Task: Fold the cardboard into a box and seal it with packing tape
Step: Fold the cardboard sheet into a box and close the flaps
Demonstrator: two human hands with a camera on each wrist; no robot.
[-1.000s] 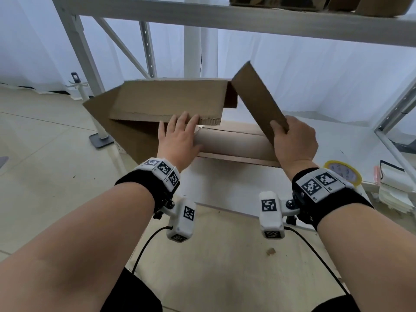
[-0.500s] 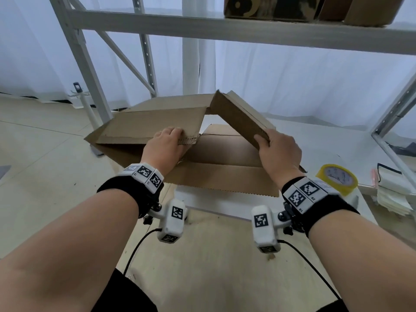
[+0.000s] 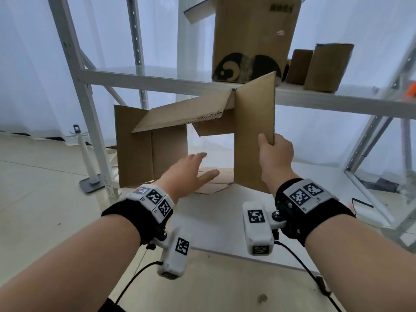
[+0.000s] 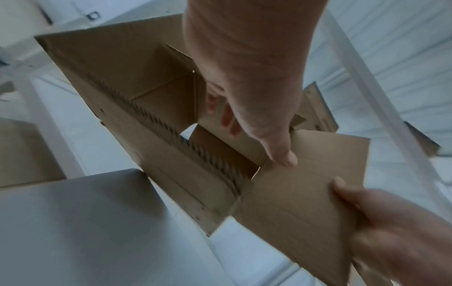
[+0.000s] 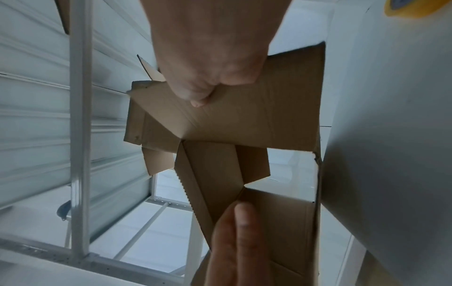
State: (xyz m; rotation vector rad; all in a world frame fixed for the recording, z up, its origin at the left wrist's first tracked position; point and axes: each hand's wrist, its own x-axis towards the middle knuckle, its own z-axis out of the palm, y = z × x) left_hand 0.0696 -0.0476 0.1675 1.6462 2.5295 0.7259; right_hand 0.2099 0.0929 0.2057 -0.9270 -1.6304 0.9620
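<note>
The brown cardboard box [image 3: 171,152] stands half-formed on the white table [image 3: 216,226], its open end facing me and its flaps spread. My right hand [image 3: 273,152] pinches the lower edge of the upright right flap [image 3: 254,122], thumb in front. The same grip shows in the right wrist view, right hand [image 5: 208,85] on the flap [image 5: 257,116]. My left hand [image 3: 191,172] reaches with straight fingers into the box opening and holds nothing. In the left wrist view the left hand [image 4: 247,116] is inside the box [image 4: 151,108]. A yellow tape roll [image 5: 415,8] peeks in at the right wrist view's top corner.
A white metal shelf frame [image 3: 90,131] surrounds the table. On the upper shelf [image 3: 337,100] stand a large printed carton [image 3: 252,39] and two small brown boxes [image 3: 326,66]. A white stand [image 3: 87,163] rises from the floor at the left.
The box has been raised upright from lying low on the table. My left hand let go of the left flap and moved into the opening. My right hand kept its hold on the right flap.
</note>
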